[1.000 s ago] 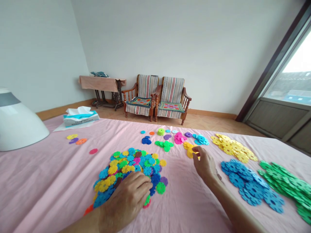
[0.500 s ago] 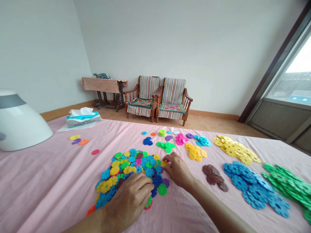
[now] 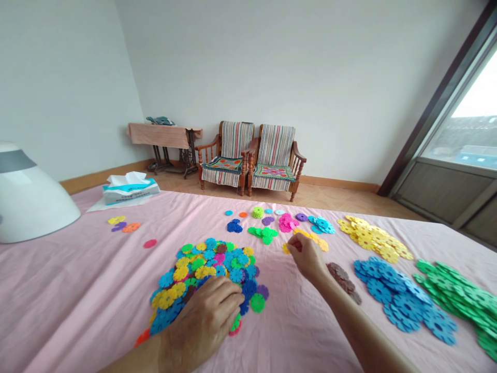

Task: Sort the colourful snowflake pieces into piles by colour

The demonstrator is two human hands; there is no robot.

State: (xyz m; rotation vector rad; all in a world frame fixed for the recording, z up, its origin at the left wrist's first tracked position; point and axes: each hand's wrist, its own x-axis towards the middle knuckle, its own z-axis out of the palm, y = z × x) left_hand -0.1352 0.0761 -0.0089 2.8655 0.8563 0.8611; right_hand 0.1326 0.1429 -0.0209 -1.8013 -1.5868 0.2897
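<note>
My left hand [image 3: 215, 316] lies on the near side of a mixed heap of flower-shaped plastic discs [image 3: 202, 272]. Its fingers are curled and pressed together, and whatever is under them is hidden. My right hand [image 3: 307, 255] pinches a yellow flower-shaped disc [image 3: 286, 248] between thumb and fingers, just off the cloth. Close behind that hand lies a small orange-yellow disc pile [image 3: 318, 242], partly covered by it. Brown discs [image 3: 344, 282] are beside my right wrist, some hidden by the forearm.
Sorted piles of yellow [image 3: 375, 239], blue [image 3: 404, 295] and green discs [image 3: 458, 295] spread across the right. Smaller groups, including pink discs [image 3: 288, 223] and green discs [image 3: 264, 234], lie behind. At left stand a tissue box [image 3: 131, 190] and a white appliance [image 3: 34, 202].
My right hand has moved right and away from the mixed heap, carrying the yellow disc toward the orange-yellow pile. My left hand has stayed on the heap. The view has shifted slightly.
</note>
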